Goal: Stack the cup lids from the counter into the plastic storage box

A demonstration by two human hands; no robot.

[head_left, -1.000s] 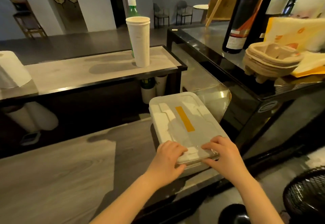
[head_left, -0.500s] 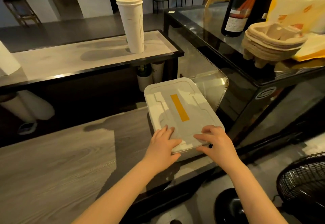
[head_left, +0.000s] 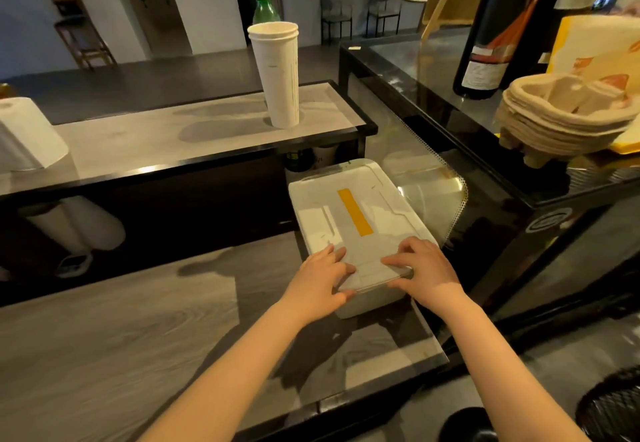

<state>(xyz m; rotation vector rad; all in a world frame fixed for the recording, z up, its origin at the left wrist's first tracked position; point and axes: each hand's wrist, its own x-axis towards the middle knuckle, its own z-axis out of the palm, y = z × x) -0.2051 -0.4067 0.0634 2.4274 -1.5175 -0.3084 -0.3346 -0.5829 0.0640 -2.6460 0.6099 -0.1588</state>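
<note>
Plastic storage box (head_left: 372,303) sits at the right end of the grey wood-grain counter (head_left: 121,337), close beside the glass display case (head_left: 433,70), with its white lid (head_left: 311,199) on top; a yellow strip (head_left: 355,212) runs along the lid's middle. The lid is cloudy, so what the box holds cannot be made out. Both hands rest on the lid's near end. The left hand (head_left: 318,282) lays nearly straight fingers flat on the near-left corner, its thumb against the rim. The right hand (head_left: 424,268) presses lightly bent fingers on the near-right corner, holding nothing. On the raised ledge behind stands a tall stack of white paper cups (head_left: 278,74), nested one in another, with a green bottle (head_left: 265,8) just behind it and a paper towel roll (head_left: 24,136) at the far left. On the display case stand a dark wine bottle (head_left: 491,43) and a pile of nested pulp cup carriers (head_left: 561,115).
</note>
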